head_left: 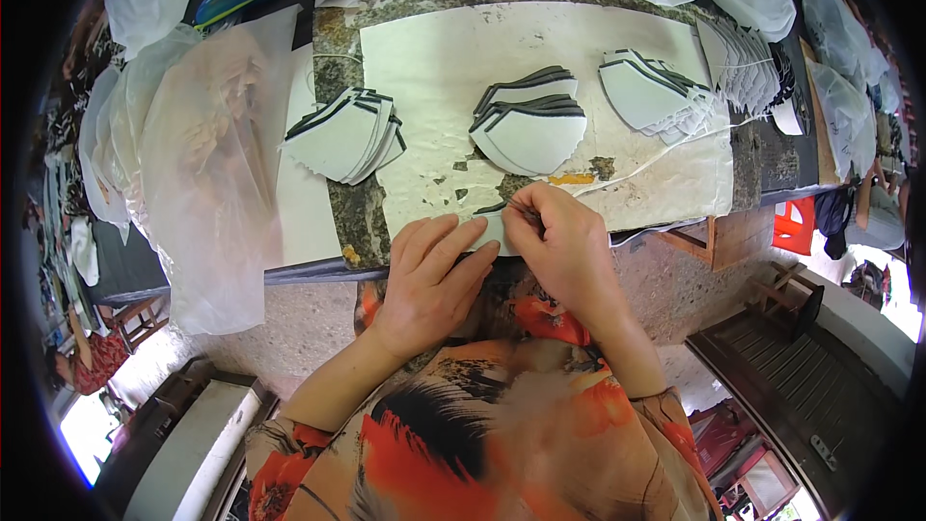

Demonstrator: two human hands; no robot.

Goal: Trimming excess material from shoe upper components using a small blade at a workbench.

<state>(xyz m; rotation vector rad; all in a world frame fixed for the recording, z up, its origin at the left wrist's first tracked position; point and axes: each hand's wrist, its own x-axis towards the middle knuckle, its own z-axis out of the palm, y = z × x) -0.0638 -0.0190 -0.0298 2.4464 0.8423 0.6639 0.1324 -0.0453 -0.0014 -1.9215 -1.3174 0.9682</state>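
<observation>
At the near edge of the table, a small white cut piece (492, 229) with a dark edge strip lies mostly hidden beneath my hands. My left hand (424, 275) rests on it with fingers stretched out and slightly apart. Thumb and forefinger of my right hand (562, 232) are pinched together at the piece's dark edge. Just beyond, a fanned pile of white, dark-edged curved pieces (531, 143) sits in the middle. Similar piles lie to the left (340, 140) and to the right (644, 95).
A worn white sheet (424, 43) covers the board under the piles. Tied grey-white pieces (743, 68) lie at the far right, with a loose white string running toward the middle. Clear plastic bags (212, 183) hang over the left edge. A dark wooden bench (801, 396) stands behind on the right.
</observation>
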